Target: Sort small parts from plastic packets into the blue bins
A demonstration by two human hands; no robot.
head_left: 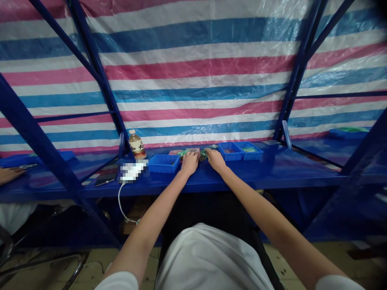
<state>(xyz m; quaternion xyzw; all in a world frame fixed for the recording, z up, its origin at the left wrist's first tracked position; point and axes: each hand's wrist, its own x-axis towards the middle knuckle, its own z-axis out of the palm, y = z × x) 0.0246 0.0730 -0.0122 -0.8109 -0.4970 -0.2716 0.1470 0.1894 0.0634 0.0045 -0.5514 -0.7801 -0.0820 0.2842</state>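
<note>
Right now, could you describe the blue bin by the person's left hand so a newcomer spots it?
Along the blue bench below the striped plastic sheet, find the person's left hand. The open blue plastic bin is just to its left, with a drink bottle farther left. It stands alone, while two similar bins sit side by side past the right hand.

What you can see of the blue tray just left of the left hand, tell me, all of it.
The tray is blue, shallow, open-topped and roughly rectangular, with upright walls; it looks like plastic. It sits level on the blue table, to the left of the left hand. Something small and dark shows inside near its right end, too small to make out. Whether anything touches its right wall is unclear.
</note>
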